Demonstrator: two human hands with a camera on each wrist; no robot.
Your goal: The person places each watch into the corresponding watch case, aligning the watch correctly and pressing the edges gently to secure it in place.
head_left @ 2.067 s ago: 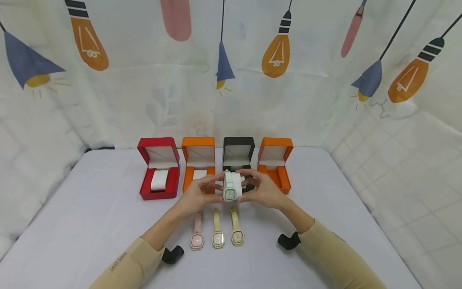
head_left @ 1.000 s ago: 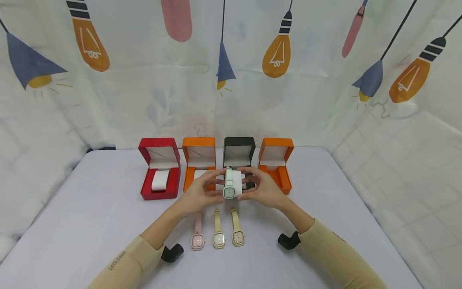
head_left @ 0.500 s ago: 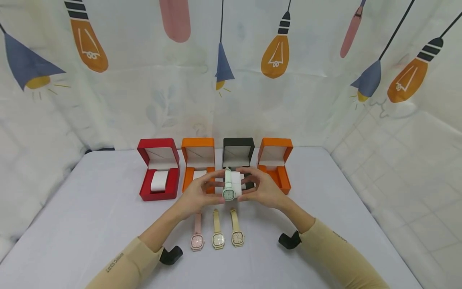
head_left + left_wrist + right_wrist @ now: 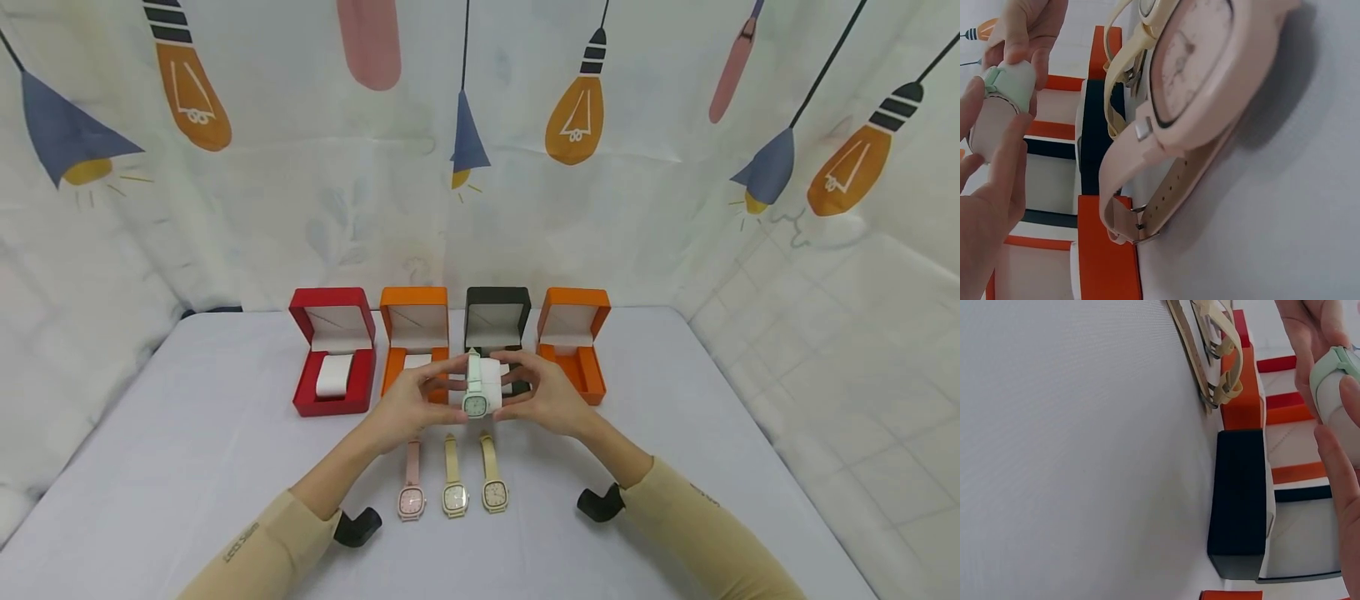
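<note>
Mint-green watch: (image 4: 476, 406) strapped around the white cushion (image 4: 492, 382), dial facing the person; held between both hands, in front of the black box (image 4: 497, 297).
Left hand: (image 4: 420, 398) partly closed, thumb and fingers curved about the cushion's left side, close against the watch.
Right hand: (image 4: 551, 396) partly closed, pinching the cushion's right side between thumb and fingers.
Change, grip: same two-handed hold as 2.1 s ago; against the boxes, the dial shows at most a slight leftward shift.
Change, strap: looks narrower and more distinctly green than at 2.1 s.
Loose watches: pink watch (image 4: 412, 502), left yellow watch (image 4: 454, 497) and right yellow watch (image 4: 495, 495) lie in a row on the white tablecloth (image 4: 225, 467), nearer the person than the hands; places unchanged.
Boxes: red box (image 4: 361, 383), left orange box (image 4: 414, 297), black box and right orange box (image 4: 576, 297) stand in a row with lids raised; unchanged.
Red box contents: one white pillow (image 4: 333, 376), seated as before.
Black box interior: largely hidden behind the hands.
</note>
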